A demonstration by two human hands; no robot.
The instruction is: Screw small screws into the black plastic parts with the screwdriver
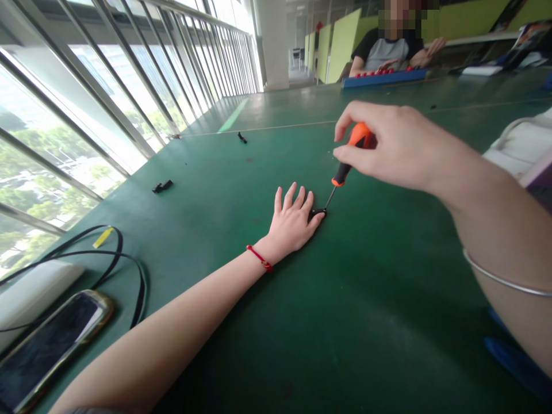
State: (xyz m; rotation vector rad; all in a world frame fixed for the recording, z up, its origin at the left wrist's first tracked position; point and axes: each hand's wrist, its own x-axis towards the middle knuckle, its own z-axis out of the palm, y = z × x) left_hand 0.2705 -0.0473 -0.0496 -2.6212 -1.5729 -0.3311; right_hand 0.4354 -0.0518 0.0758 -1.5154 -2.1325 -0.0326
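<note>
An orange and black screwdriver point(342, 172) is held by its handle between the thumb and fingers of my right hand point(383, 141). Its shaft slants down to the left, and the tip meets a small black part point(319, 212) on the green table. My left hand point(293, 218) lies on the tabletop with its fingers spread, the thumb and index finger on either side of that part, pressing it against the table. Two more black pieces rest farther off, one at the left point(163, 186) and one near the back point(242, 138).
A phone point(52, 351), a white box point(38, 293) and a looped black cable point(140, 282) occupy the near left. Metal railings point(164, 75) run along the left edge. Across the green table point(276, 115) a person sits behind a blue tray point(383, 78) with red pieces.
</note>
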